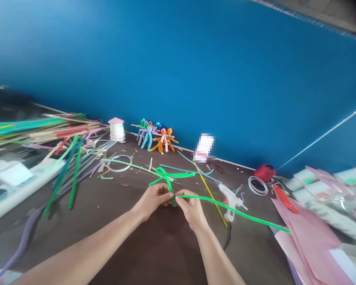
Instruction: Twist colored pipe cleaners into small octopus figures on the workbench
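Between my hands is a green pipe cleaner figure point(168, 180), with a loop at its top and two arms sticking out sideways. My left hand point(158, 196) pinches its lower body between thumb and fingers. A long green pipe cleaner point(240, 212) runs from that same spot far out to the right. My right hand point(190, 204) is closed on this strand near its inner end, thumb against fingers. The fingertips of both hands almost meet, and they hide where the strand joins the figure.
Finished pipe cleaner figures point(163, 140) stand by the blue wall point(178, 71). Loose pipe cleaners point(62, 130) are heaped at left near a white cup with a pink top point(116, 130). A glue gun point(230, 201), tape roll point(258, 186) and pink sheets point(311, 233) lie at right.
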`<state>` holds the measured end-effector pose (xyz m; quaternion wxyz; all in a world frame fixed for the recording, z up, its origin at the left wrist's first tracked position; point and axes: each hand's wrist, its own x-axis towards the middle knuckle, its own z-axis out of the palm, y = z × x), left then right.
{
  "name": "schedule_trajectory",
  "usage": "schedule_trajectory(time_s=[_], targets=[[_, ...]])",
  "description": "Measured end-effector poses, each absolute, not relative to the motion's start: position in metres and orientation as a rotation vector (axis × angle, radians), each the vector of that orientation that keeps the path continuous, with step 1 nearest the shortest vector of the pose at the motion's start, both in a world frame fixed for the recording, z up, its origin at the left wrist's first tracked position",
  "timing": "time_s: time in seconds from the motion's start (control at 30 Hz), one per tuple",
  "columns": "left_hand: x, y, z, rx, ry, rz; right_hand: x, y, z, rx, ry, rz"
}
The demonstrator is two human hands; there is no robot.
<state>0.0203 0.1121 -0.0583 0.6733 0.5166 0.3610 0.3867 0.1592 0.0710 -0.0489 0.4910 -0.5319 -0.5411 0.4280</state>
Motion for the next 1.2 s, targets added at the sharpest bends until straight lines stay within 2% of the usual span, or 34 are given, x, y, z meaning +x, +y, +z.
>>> schedule_trajectory(time_s=[0.63,1.2], targets=[[0.025,0.114,-0.075,1.347,0.95,0.956,0.153,0.069,-0.054,-1.513,-1.539,0.574],[0.022,0.113,-0.072,1.395,0.873,0.923,0.153,0.07,-0.054,-1.518,-1.513,0.737]])
